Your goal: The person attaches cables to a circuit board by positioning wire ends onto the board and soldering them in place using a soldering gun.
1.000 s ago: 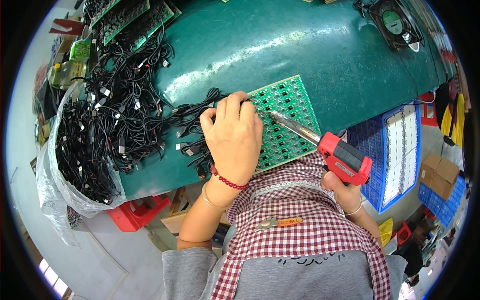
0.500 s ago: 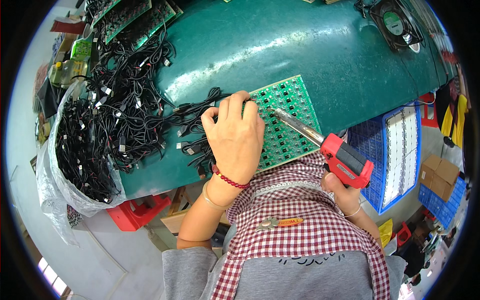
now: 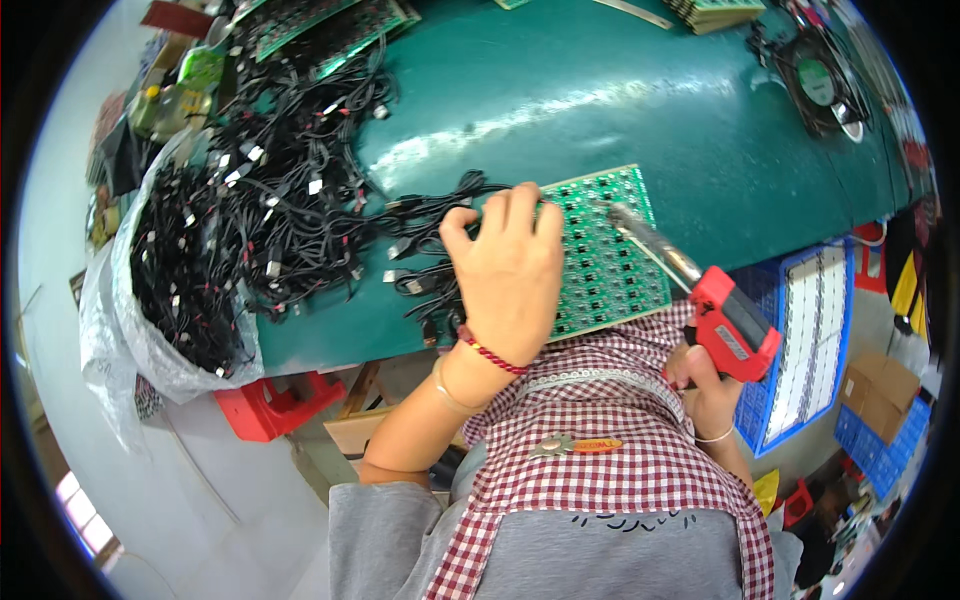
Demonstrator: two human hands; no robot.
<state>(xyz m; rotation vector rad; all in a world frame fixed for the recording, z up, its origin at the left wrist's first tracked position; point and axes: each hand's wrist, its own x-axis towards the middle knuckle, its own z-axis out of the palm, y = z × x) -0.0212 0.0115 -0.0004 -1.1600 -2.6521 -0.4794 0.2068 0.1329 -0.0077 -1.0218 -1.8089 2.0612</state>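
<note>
A green circuit board full of small parts lies at the table's front edge, against my checked apron. My right hand is closed round the handle of a red and black soldering gun. Its metal barrel points to the far left, with the tip over the board's far part. My left hand rests over the board's left edge, its fingers bent down. Black cables with metal plugs run up beside these fingers; whatever the fingertips pinch is hidden.
A big heap of black cables covers the table's left side, partly in a clear plastic bag. More boards lie behind it. A fan stands far right. Below the right edge sits a blue crate; a red stool is at left.
The whole view has shifted, so the board and hands appear farther right. The soldering gun's tip has moved across the board toward its far right corner. My left hand stays at the board's left edge.
</note>
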